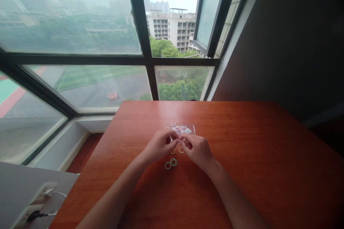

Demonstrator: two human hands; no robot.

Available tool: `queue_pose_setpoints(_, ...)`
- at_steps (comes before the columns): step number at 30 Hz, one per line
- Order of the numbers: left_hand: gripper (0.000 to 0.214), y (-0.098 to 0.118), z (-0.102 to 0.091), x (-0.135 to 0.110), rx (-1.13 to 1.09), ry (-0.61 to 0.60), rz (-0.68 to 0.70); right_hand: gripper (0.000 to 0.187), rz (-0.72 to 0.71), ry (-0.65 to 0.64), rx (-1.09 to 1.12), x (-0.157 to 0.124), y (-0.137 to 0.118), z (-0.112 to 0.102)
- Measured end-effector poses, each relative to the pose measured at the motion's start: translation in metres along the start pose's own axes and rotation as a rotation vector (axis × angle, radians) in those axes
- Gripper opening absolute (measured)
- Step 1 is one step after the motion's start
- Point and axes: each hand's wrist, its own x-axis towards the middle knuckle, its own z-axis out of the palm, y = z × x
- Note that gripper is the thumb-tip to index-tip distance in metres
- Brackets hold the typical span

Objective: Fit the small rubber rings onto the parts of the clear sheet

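Observation:
My left hand [162,144] and my right hand [197,147] meet fingertip to fingertip above the table. Both are closed in a pinch, and whatever sits between the fingertips is too small to make out. Just behind them lies a clear plastic case [191,128] with compartments; small rings and a whitish piece show inside it, partly covered by my hands. A pale ring [181,147] rests under my right fingers, and another ring [172,153] is below the left ones. Closer to me, several greenish rings [168,165] lie together, some overlapping.
The reddish-brown wooden table [255,157] extends widely to the right. Beyond its far edge stand dark-framed windows [149,61], one pane swung open. At the lower left, a wall socket [43,193] has plugs and cords in it. A dark wall [285,43] rises on the right.

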Motion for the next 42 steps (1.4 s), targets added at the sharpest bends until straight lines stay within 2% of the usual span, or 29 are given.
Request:
queue_pose_setpoints(6,0.009,-0.005,-0.001,0.0,0.092,0.01,0.038,0.011,0.019,-0.01,-0.033,0.001,-0.001,0.002)
queue_pose_setpoints(9,0.009,-0.009,-0.007,0.001,0.159,0.058,0.047,0.014,0.036,-0.043,-0.007,0.001,-0.002,0.001)
queue_pose_setpoints(15,0.008,-0.022,-0.018,0.001,0.302,0.148,0.017,0.01,0.025,-0.374,0.042,-0.002,-0.012,-0.002)
queue_pose_setpoints(19,0.011,-0.025,-0.019,0.0,0.36,0.157,-0.006,0.009,0.01,-0.481,0.026,-0.004,-0.018,-0.001)
queue_pose_setpoints(26,0.013,-0.024,-0.021,-0.001,0.373,0.147,-0.013,0.012,-0.024,-0.475,0.03,-0.005,-0.017,0.002)
queue_pose_setpoints(30,0.013,-0.022,-0.022,-0.002,0.37,0.151,-0.015,0.012,0.018,-0.427,0.044,-0.003,-0.013,0.0)
queue_pose_setpoints(35,0.013,-0.019,-0.023,-0.002,0.376,0.141,-0.019,0.01,0.067,-0.397,-0.062,0.0,-0.009,-0.007)
queue_pose_setpoints(42,0.014,-0.018,-0.022,-0.002,0.37,0.156,-0.017,0.009,-0.029,-0.49,-0.014,-0.005,-0.013,-0.001)
